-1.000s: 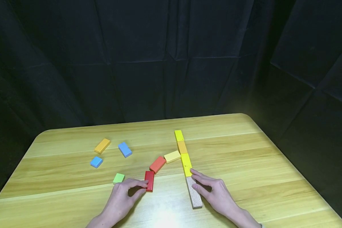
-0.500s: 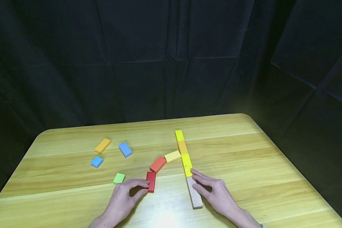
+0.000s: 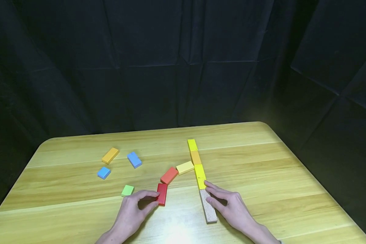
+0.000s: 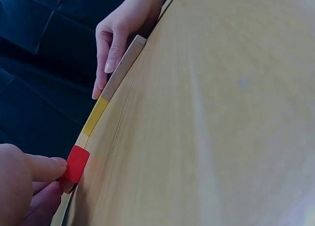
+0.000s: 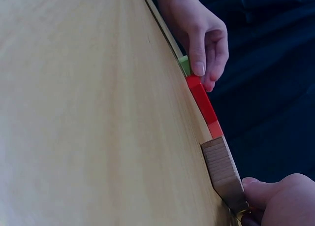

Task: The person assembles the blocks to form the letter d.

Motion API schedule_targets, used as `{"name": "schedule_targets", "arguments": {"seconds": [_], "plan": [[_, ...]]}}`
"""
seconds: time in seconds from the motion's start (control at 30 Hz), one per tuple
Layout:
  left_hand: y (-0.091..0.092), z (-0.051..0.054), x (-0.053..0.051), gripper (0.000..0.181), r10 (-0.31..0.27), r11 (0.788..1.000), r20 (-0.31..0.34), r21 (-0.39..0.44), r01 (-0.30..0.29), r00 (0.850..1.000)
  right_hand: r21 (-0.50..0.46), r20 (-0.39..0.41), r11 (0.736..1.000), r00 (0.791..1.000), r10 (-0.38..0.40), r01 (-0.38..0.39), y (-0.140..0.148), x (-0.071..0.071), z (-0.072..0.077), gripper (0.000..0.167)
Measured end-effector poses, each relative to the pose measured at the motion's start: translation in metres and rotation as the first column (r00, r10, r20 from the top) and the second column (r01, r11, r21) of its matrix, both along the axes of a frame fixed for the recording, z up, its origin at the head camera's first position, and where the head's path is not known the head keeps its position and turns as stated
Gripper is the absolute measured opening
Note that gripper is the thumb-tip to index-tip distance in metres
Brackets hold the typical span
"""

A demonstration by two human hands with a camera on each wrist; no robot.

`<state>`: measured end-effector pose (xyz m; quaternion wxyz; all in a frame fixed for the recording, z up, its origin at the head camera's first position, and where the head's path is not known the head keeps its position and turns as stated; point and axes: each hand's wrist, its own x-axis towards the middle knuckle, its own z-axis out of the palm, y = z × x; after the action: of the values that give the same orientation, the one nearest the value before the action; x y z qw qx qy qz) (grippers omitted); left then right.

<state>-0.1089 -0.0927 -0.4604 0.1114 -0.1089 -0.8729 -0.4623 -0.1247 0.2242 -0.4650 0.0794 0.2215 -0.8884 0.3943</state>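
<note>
I'm using the dark red block (image 3: 162,194) as my ref pt; it's lying flat on the table (image 3: 262,176). The L hand (image 3: 131,209) is reaching in from its left, fingers bent, index & thumb tips spread apart and both touching that left side. Well to the right of the red, a row is running away from me: grey block (image 3: 208,207) nearest, then the long yellow section (image 3: 199,174), orange block (image 3: 195,157) & small yellow block (image 3: 192,145). The R hand (image 3: 233,207) is lying along the row's far side from the red, fingers spread, fingertips touching the yellow section, thumb touching the grey. Just beyond the red, the coral block (image 3: 169,175) is sitting at an angle; past that, toward the row, is lying the pale yellow block (image 3: 185,167). Left of the red, the green block (image 3: 128,190) is lying near; farther up-left, the larger blue block (image 3: 134,160), smaller blue block (image 3: 104,173) & amber block (image 3: 110,155) are lying apart.
</note>
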Motion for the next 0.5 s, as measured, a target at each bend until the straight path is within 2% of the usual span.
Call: {"name": "schedule_targets", "arguments": {"seconds": [0.23, 0.5], "plan": [[-0.0004, -0.0010, -0.0017, 0.031, -0.008, 1.000, -0.026, 0.016, 0.008, 1.000, 0.001, -0.007, 1.000, 1.000, 0.004, -0.004, 0.0000, -0.0002, 0.0001, 0.035], [-0.0034, -0.0022, -0.0054, 0.027, -0.002, 1.000, -0.123, 0.022, 0.004, 0.992, 0.006, -0.015, 1.000, 1.000, 0.000, 0.000, 0.0001, -0.0007, -0.0002, 0.035]]}}
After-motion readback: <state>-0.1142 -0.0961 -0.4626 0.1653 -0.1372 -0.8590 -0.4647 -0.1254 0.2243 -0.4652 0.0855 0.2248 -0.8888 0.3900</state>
